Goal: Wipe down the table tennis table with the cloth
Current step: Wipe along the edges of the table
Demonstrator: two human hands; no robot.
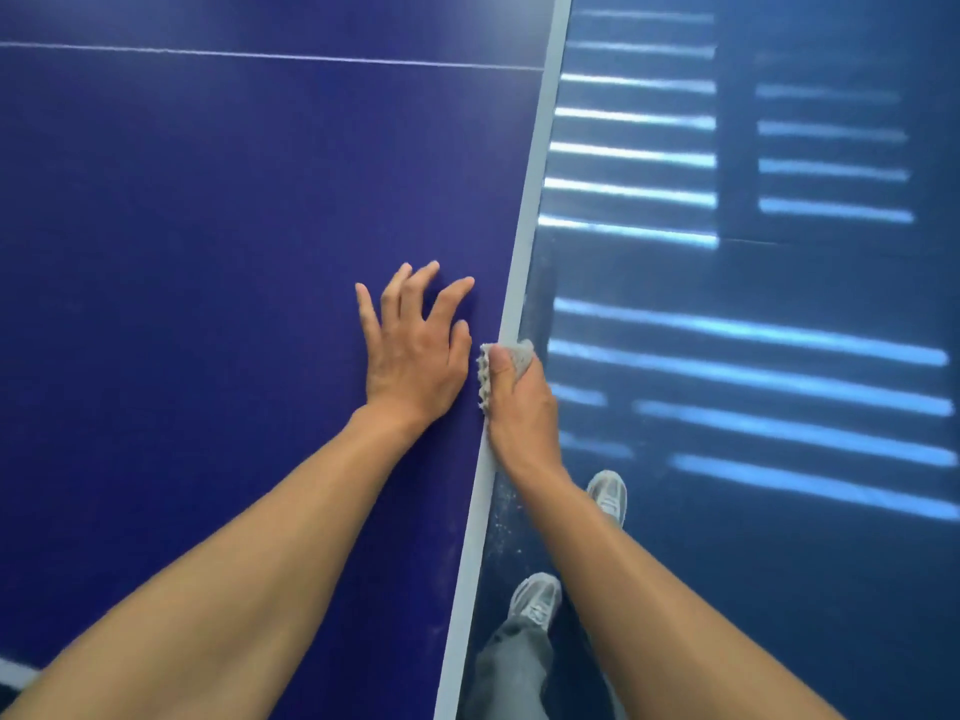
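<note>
The dark blue table tennis table (208, 226) fills the left of the head view, and its pale grey edge band (524, 241) runs diagonally from top to bottom. My left hand (415, 350) rests on the table top close to that edge, with its fingers spread. My right hand (519, 402) grips a small grey cloth (514, 356) and holds it against the edge band. The thumb lies on top of the cloth, and the fingers wrap down over the side out of sight.
A thin white centre line (260, 55) crosses the table at the top. Right of the edge lies a blue floor (779, 589) with bright stripes of light. My two grey shoes (608, 493) stand close beside the table.
</note>
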